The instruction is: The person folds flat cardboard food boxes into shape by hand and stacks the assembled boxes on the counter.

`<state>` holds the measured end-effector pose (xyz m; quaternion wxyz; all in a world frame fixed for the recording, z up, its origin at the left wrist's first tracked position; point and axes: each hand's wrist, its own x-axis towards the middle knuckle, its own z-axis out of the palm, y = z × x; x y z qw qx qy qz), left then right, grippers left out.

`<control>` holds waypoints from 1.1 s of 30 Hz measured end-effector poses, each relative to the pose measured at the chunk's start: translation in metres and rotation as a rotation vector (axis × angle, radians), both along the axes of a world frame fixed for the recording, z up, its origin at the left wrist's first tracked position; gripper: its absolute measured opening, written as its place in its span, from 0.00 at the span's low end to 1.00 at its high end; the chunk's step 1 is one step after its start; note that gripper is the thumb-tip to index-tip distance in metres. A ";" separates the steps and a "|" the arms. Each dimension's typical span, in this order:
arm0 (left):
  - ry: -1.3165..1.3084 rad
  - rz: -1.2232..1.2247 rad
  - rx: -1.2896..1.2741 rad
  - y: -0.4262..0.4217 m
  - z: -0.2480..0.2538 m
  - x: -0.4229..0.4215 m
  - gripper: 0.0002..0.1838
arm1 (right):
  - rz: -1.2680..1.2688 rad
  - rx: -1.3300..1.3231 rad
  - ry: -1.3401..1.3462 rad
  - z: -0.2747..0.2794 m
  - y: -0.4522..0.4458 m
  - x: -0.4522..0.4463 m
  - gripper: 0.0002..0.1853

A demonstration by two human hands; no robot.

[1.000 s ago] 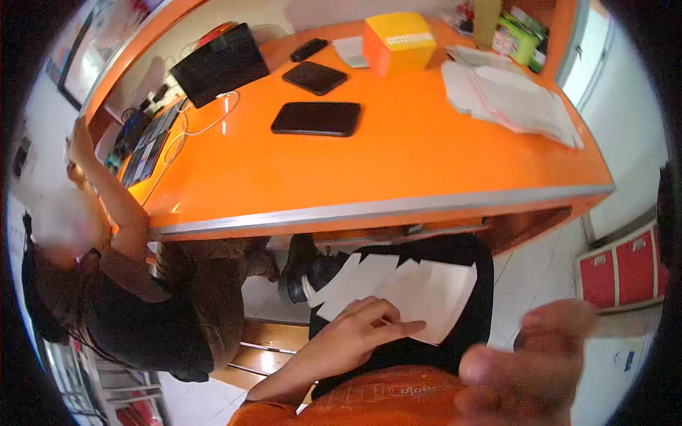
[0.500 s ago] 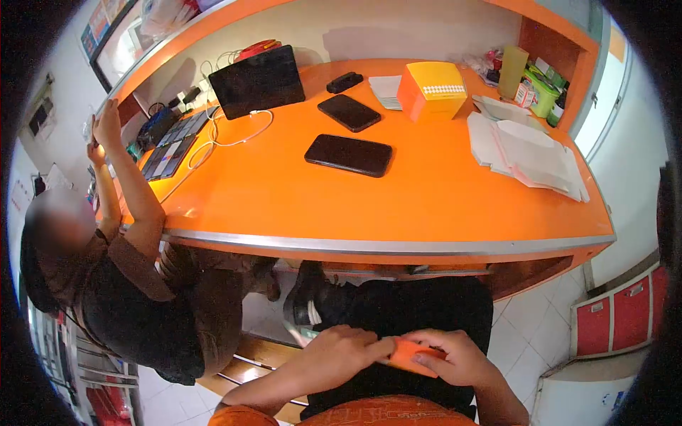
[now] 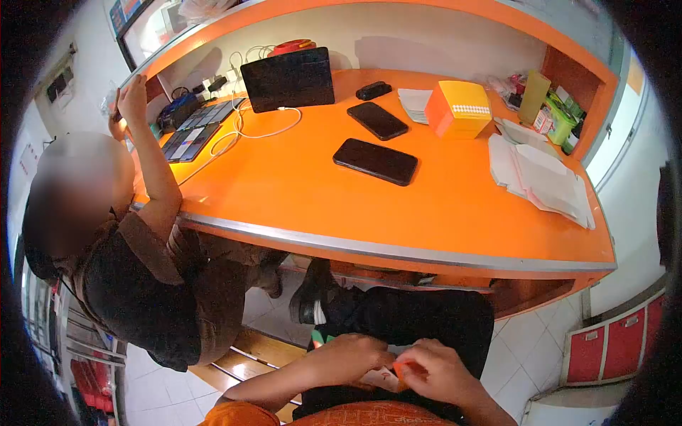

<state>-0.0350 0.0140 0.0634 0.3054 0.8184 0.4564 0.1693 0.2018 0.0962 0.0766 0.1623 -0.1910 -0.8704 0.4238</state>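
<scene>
Both my hands are together over my lap, in front of the orange shirt. My right hand [image 3: 437, 369] is closed on a small orange thing [image 3: 401, 370], of which only an edge shows past the fingers. My left hand [image 3: 355, 361] is closed right beside it, fingers bent inward. A pale, whitish piece [image 3: 381, 378] shows low between the two hands. Whether it belongs to the orange thing I cannot tell. The left fingertips and whatever they grip are mostly hidden.
An orange desk [image 3: 284, 192] stands ahead, bearing two black phones [image 3: 375, 162], a dark tablet [image 3: 288, 79], a yellow-orange box [image 3: 459, 110] and white paper sheets [image 3: 543, 177]. At left, another person [image 3: 128, 284] sits with both arms raised. A wooden slatted bench [image 3: 245, 362] is below.
The orange thing, broadly visible between my hands before, is now mostly covered by my right fingers, and a pale piece shows. My view has shifted, so the desk sits further right.
</scene>
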 end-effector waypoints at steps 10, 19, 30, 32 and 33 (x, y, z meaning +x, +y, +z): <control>-0.164 0.084 -0.099 0.002 -0.019 0.004 0.12 | 0.141 0.233 0.190 -0.026 -0.013 -0.002 0.10; -0.118 0.095 -0.057 0.001 -0.029 0.015 0.12 | 0.024 0.249 0.098 -0.029 -0.015 0.015 0.14; -0.032 0.003 0.008 0.001 -0.023 0.029 0.07 | 0.025 0.340 0.231 -0.021 -0.022 0.019 0.04; -0.065 -0.001 0.035 -0.001 -0.023 0.031 0.03 | 0.023 0.279 0.147 -0.023 -0.022 0.024 0.04; -0.068 -0.001 0.073 -0.001 -0.026 0.033 0.02 | 0.012 0.223 0.076 -0.021 -0.020 0.026 0.04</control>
